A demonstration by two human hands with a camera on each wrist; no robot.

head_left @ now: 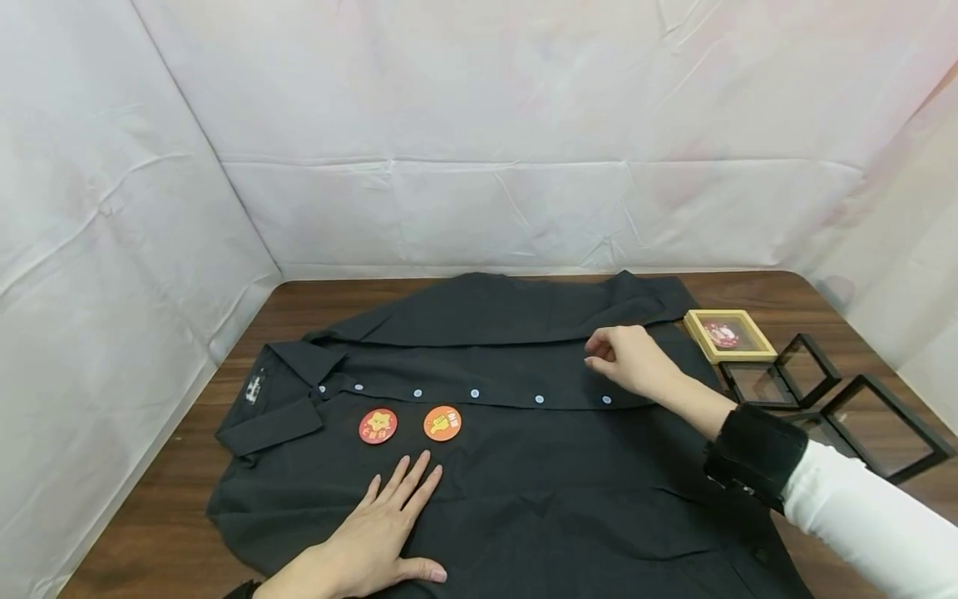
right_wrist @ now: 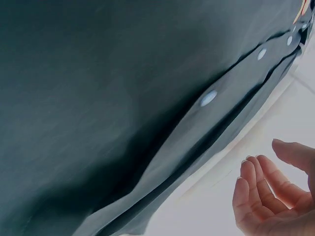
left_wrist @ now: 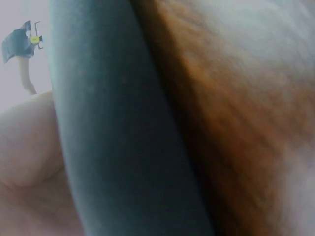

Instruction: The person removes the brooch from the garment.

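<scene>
A black buttoned shirt (head_left: 524, 474) lies spread out, its collar (head_left: 288, 391) toward the left. Two round badges rest on its front, a red badge with a yellow star figure (head_left: 377, 426) and an orange badge (head_left: 442, 423). Just below them my left hand (head_left: 374, 532) lies flat on the cloth with fingers apart. My right hand (head_left: 632, 358) is over the shirt's right part, near the button row; in the right wrist view its fingers (right_wrist: 266, 189) are loosely bent with nothing between them. Cloth and skin fill the left wrist view, blurred.
Right of the shirt, a yellow-framed case (head_left: 732, 335) holds a red round badge. Beside it stand two opened black-framed cases, one smaller (head_left: 786, 374) and one nearer (head_left: 886, 428). White cloth walls (head_left: 524, 216) enclose the wooden table (head_left: 165, 499).
</scene>
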